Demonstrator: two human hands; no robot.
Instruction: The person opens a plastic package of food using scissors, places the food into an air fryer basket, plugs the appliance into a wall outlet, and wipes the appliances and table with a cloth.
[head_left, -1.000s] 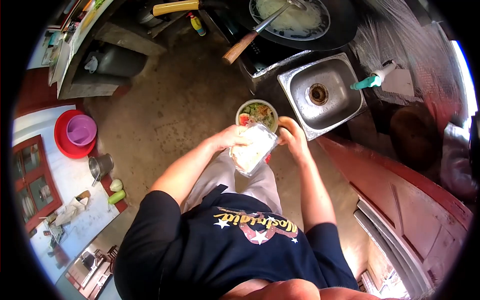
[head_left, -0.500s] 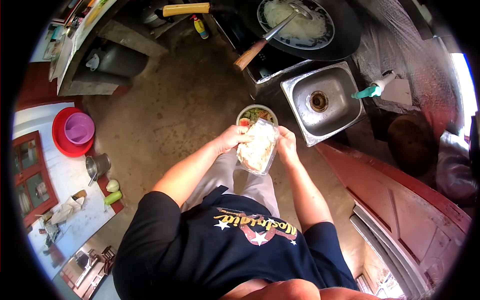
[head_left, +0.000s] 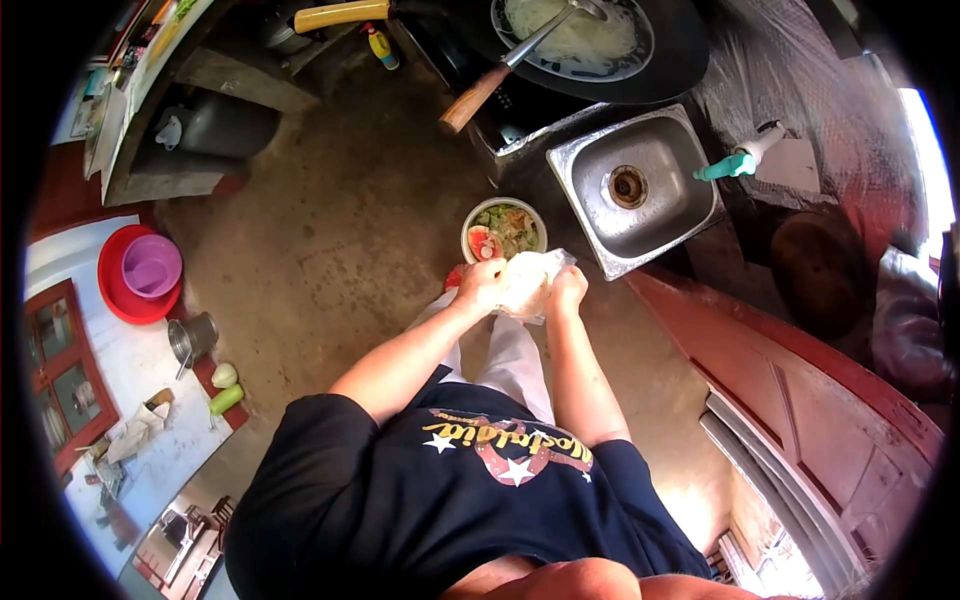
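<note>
Between my two hands is a clear plastic bag (head_left: 526, 284) with something whitish in or on it; I cannot make out its contents. My left hand (head_left: 483, 284) pinches its left side, and my right hand (head_left: 567, 289) is closed on its right edge. Just beyond the bag stands a round white bucket (head_left: 466, 236) holding green and orange food scraps. A red-and-white piece (head_left: 484, 243) lies in it near my left hand. The bag is in front of the bucket's near rim; whether they touch, I cannot tell.
A steel sink (head_left: 650, 230) with a teal-tipped tap (head_left: 735, 167) is right of the bucket. Behind it, a wok (head_left: 685, 60) holds pale noodles, with a wooden-handled utensil (head_left: 475, 98) across it. Red and purple basins (head_left: 112, 270) and a metal pot (head_left: 203, 333) stand far left.
The bag has shifted toward my body relative to the bucket and looks shorter from above. More of the bucket's contents now shows. Both hands keep their hold; the whole view has moved slightly.
</note>
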